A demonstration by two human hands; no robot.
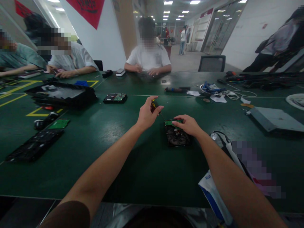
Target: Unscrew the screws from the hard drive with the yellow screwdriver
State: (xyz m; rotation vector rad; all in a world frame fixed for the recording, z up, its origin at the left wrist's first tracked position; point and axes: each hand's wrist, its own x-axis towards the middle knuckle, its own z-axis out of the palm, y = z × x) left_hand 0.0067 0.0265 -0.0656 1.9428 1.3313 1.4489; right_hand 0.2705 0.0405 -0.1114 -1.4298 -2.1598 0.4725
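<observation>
A black hard drive (177, 136) with a green circuit board (170, 122) at its far end lies on the green table (133, 158) in front of me. My left hand (147, 113) is closed round a small screwdriver (156, 106) with a dark and yellow handle; its thin shaft slants down toward the board. My right hand (187, 124) rests on the drive's far end, fingers pinched on the green board.
Another hard drive (115, 98), a black tray (60, 93), a green board (59, 123) and a black keyboard-like part (35, 145) lie to the left. A grey case (275, 118), cables (230, 93) and a blue-white bag (213, 196) sit right. Several people sit across the table.
</observation>
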